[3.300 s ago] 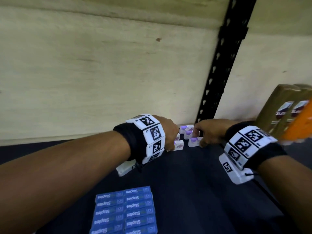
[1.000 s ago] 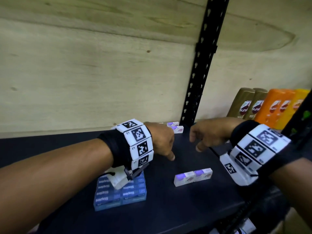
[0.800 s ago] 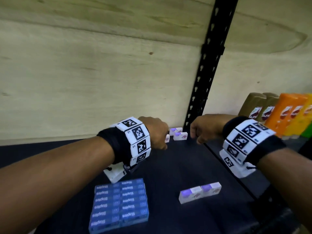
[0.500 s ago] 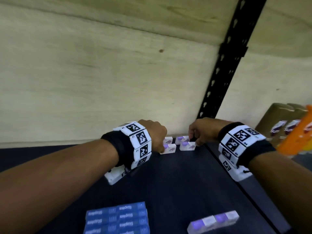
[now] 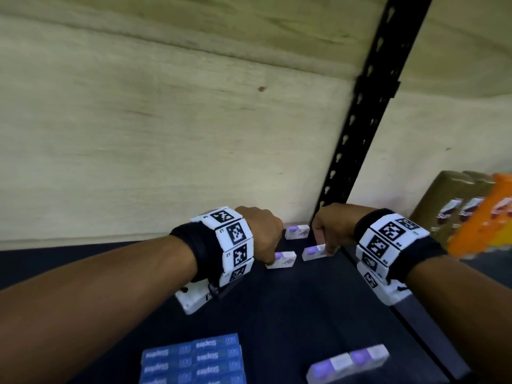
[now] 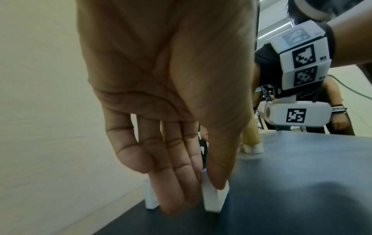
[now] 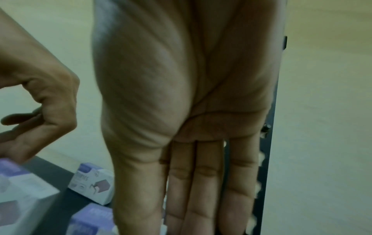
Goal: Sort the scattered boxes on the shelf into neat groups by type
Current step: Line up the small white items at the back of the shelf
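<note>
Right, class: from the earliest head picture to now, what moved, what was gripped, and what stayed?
A pair of white-and-purple boxes went from the back cluster to the front of the shelf, side by side. Both grips returned to the back: the left grip pinches the left back box, the right grip touches the right back box at its end. The blue Staples stack and the bottles stayed put.

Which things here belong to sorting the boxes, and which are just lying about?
Job: white-purple boxes, one pinched by the left hand, one touched by the right hand, others loose; blue Staples boxes.
Lying about: brown bottles, orange bottles, black shelf post.
</note>
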`<state>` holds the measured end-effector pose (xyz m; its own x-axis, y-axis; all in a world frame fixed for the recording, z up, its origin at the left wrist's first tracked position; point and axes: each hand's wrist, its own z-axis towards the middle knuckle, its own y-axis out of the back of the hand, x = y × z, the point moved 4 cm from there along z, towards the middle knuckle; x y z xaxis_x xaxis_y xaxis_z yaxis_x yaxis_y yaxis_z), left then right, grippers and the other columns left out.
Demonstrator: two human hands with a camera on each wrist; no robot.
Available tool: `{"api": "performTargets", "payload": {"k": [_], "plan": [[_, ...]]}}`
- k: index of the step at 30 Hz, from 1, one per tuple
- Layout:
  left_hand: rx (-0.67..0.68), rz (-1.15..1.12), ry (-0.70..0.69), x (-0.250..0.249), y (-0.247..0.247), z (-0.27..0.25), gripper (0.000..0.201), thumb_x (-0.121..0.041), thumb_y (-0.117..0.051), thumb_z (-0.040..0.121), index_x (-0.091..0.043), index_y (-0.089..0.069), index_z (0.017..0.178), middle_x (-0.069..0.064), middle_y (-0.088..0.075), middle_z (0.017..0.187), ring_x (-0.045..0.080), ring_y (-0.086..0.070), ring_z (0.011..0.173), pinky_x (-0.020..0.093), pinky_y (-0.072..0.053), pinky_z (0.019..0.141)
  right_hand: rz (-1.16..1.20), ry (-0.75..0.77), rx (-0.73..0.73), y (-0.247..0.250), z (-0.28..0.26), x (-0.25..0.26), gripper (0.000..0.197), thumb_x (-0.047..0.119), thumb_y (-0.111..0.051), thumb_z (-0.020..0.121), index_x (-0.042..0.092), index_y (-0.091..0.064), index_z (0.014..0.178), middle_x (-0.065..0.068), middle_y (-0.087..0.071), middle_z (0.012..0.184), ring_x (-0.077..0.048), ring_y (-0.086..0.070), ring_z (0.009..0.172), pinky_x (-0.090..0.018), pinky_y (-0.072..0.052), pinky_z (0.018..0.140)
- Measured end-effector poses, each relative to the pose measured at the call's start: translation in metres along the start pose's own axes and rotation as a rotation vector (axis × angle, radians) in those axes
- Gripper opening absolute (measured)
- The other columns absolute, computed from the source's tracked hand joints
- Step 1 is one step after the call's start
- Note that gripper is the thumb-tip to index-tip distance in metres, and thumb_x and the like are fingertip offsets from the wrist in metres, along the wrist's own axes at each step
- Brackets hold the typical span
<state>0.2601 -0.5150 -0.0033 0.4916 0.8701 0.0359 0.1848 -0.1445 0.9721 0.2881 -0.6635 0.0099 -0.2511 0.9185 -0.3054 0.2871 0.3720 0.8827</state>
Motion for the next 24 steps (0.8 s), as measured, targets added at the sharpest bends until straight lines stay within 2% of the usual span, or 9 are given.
{"api": "performTargets", "payload": {"k": [2,5,9,11,15,17,20,24], "plan": [[0.014,0.016,-0.033,-0.012,0.001,-0.015,0.024,-0.040,-0.068,0.085,-0.021,-0.069,0.100,-0.004,-0.066,0.099,0.018,-0.061,0.089,0.028,-0.047,0.069,-0.022,0.015,0.026,-0.003,-0.016,0.002,0.027,0.020,-0.083,0.075,0.011,-0.072,0.097,-0.001,-0.067,0.090,-0.018,-0.061,0.083,-0.025,-0.047,0.064],[0.035,0.080,-0.087,-0.033,0.002,-0.041,0.028,-0.042,-0.065,0.088,-0.023,-0.068,0.108,-0.006,-0.061,0.104,0.016,-0.052,0.089,0.031,-0.046,0.073,-0.029,0.041,0.078,-0.009,-0.042,0.009,0.022,0.016,-0.083,0.074,0.017,-0.075,0.095,0.010,-0.060,0.071,-0.006,-0.054,0.063,-0.018,-0.039,0.050],[0.042,0.134,-0.140,-0.057,0.000,-0.070,0.032,-0.042,-0.062,0.091,-0.021,-0.067,0.114,-0.006,-0.064,0.113,0.017,-0.057,0.103,0.031,-0.044,0.076,-0.015,0.089,0.135,-0.017,-0.074,0.020,0.020,0.010,-0.081,0.076,0.018,-0.071,0.091,0.011,-0.055,0.060,0.005,-0.048,0.039,-0.008,-0.032,0.034],[0.043,0.127,-0.153,-0.065,-0.002,-0.082,0.033,-0.042,-0.063,0.090,-0.019,-0.068,0.114,-0.005,-0.064,0.114,0.017,-0.057,0.103,0.030,-0.044,0.076,-0.020,0.098,0.153,-0.021,-0.089,0.024,0.020,0.010,-0.081,0.077,0.018,-0.070,0.091,0.012,-0.055,0.060,0.005,-0.049,0.039,-0.006,-0.031,0.033],[0.058,0.088,-0.134,-0.076,-0.007,-0.097,0.030,-0.042,-0.067,0.088,-0.020,-0.069,0.109,-0.005,-0.066,0.108,0.014,-0.051,0.089,0.032,-0.050,0.082,0.001,0.085,0.185,-0.028,-0.110,0.025,0.020,0.008,-0.081,0.078,0.016,-0.071,0.093,0.011,-0.056,0.060,0.011,-0.046,0.032,-0.005,-0.032,0.034],[0.064,0.074,-0.120,-0.078,-0.008,-0.101,0.028,-0.042,-0.068,0.087,-0.022,-0.068,0.106,-0.005,-0.066,0.107,0.015,-0.053,0.090,0.034,-0.052,0.084,0.009,0.071,0.195,-0.031,-0.117,0.024,0.018,0.006,-0.080,0.079,0.014,-0.069,0.091,0.011,-0.056,0.056,0.010,-0.045,0.031,-0.005,-0.033,0.034],[0.065,0.075,-0.124,-0.081,-0.009,-0.106,0.027,-0.042,-0.068,0.086,-0.023,-0.069,0.106,-0.005,-0.066,0.108,0.016,-0.056,0.093,0.032,-0.052,0.084,0.018,0.039,0.230,-0.038,-0.125,0.023,0.017,0.007,-0.079,0.080,0.013,-0.070,0.092,0.015,-0.052,0.036,0.008,-0.047,0.030,-0.005,-0.035,0.035],[0.092,0.057,-0.117,-0.079,-0.016,-0.109,0.026,-0.043,-0.069,0.085,-0.024,-0.069,0.103,-0.005,-0.065,0.104,0.017,-0.059,0.096,0.035,-0.053,0.085,0.012,0.017,0.232,-0.045,-0.130,0.024,0.022,0.008,-0.080,0.079,0.011,-0.073,0.100,0.018,-0.050,0.033,0.007,-0.047,0.030,-0.006,-0.036,0.034]]}}
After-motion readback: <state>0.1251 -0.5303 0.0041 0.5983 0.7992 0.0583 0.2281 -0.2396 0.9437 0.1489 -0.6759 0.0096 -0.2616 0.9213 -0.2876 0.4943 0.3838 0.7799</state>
